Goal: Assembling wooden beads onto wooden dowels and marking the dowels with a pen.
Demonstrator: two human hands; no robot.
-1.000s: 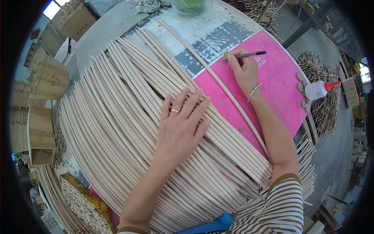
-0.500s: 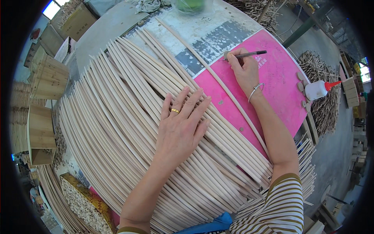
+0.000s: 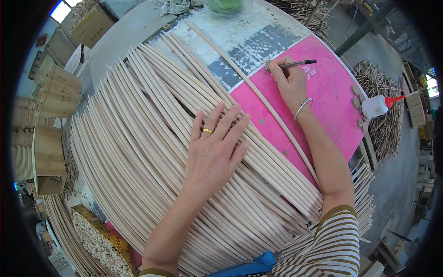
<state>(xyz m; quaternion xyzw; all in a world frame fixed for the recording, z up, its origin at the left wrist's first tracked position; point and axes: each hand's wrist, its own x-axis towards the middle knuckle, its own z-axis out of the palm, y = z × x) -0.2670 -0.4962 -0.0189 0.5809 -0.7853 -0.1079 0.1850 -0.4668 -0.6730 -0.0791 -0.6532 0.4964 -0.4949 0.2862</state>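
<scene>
My left hand lies palm down with its fingers spread across a wide layer of pale wooden sticks. Closed fingers of my right hand grip a dark pen, whose back end points right; the writing tip is hidden by the fingers. A small greyish round piece shows at the right fingertips, at the pink sheet's upper edge. One single stick lies apart from the layer, slanting across the pink sheet, left of my right hand and forearm.
A white glue bottle with a red nozzle lies at the sheet's right edge, beside several small round discs. Wooden boxes stand at the left. Bundled sticks lie beyond the table at the right. A green container sits at the far edge.
</scene>
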